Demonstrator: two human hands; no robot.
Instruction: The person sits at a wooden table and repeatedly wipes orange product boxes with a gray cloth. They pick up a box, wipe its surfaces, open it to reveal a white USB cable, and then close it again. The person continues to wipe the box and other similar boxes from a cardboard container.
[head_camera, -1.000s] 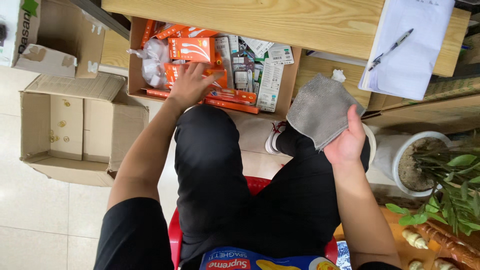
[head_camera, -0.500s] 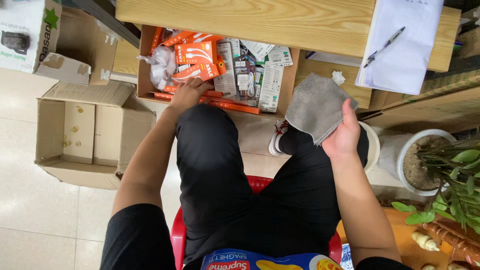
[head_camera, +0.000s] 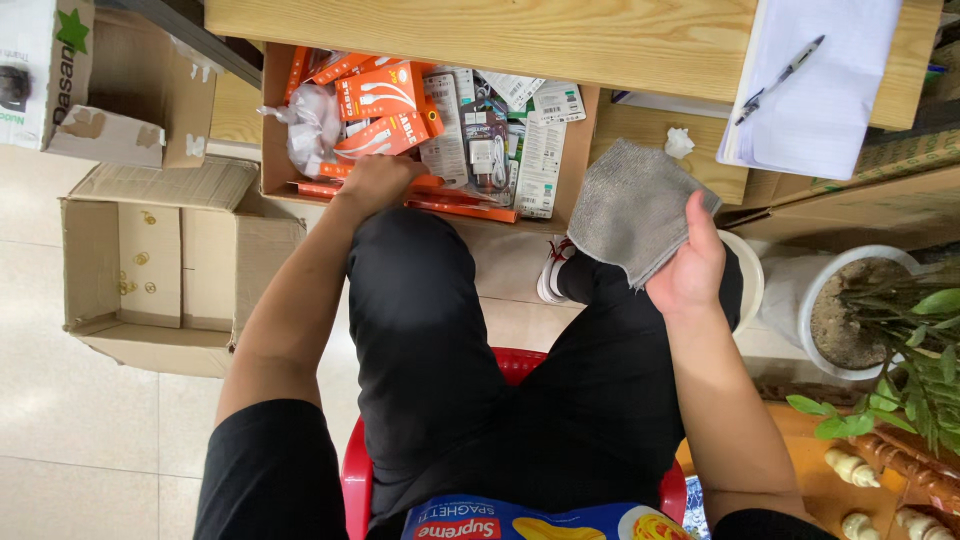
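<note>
I sit on a red chair (head_camera: 515, 365) and look down over my knees. My left hand (head_camera: 375, 182) reaches into a cardboard box (head_camera: 580, 150) under the wooden desk (head_camera: 480, 35), its fingers curled on an orange packet (head_camera: 392, 135) among several orange and white packages. My right hand (head_camera: 690, 270) holds up a grey cloth (head_camera: 630, 208) by its lower corner, above my right knee.
An open cardboard box (head_camera: 150, 265) with small gold bits inside stands on the floor at left. A paper pad with a pen (head_camera: 815, 85) lies on the desk. A white pot (head_camera: 850, 310) with a green plant stands at right.
My left hand has closed on an orange packet in the box. The cloth in my right hand has stayed about where it was.
</note>
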